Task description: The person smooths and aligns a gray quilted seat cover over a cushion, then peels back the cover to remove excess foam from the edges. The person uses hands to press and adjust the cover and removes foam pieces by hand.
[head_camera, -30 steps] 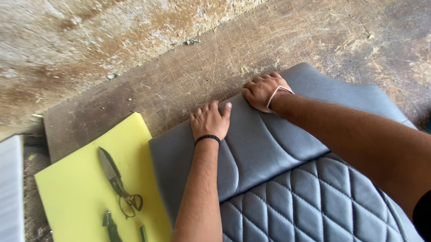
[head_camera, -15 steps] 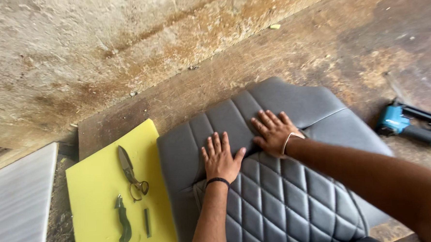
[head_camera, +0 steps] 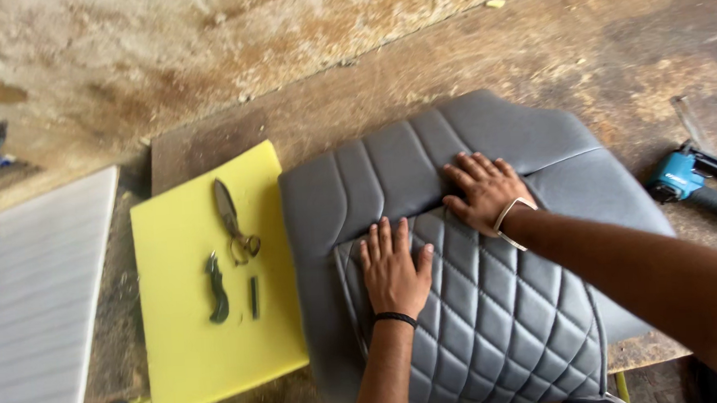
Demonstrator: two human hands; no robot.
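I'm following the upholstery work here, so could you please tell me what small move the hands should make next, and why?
Probably slide both palms outward toward the cover's edges. The left hand lies flat on the diamond-quilted panel and the right hand presses the seam where it meets the ribbed section of the grey seat cover, so both sit near the middle; the outer parts look unpressed.

- A yellow foam sheet (head_camera: 194, 313) lay flat on the wooden board (head_camera: 417, 70), left of the left hand.
- On the foam rested scissors (head_camera: 232, 219), a dark green tool (head_camera: 216, 288) and a short green stick (head_camera: 254, 297) — all apart from one another.
- A white ribbed panel (head_camera: 37, 304) lay farther left.
- A teal power tool (head_camera: 688, 181) sat well right of the right hand — partly cut off.
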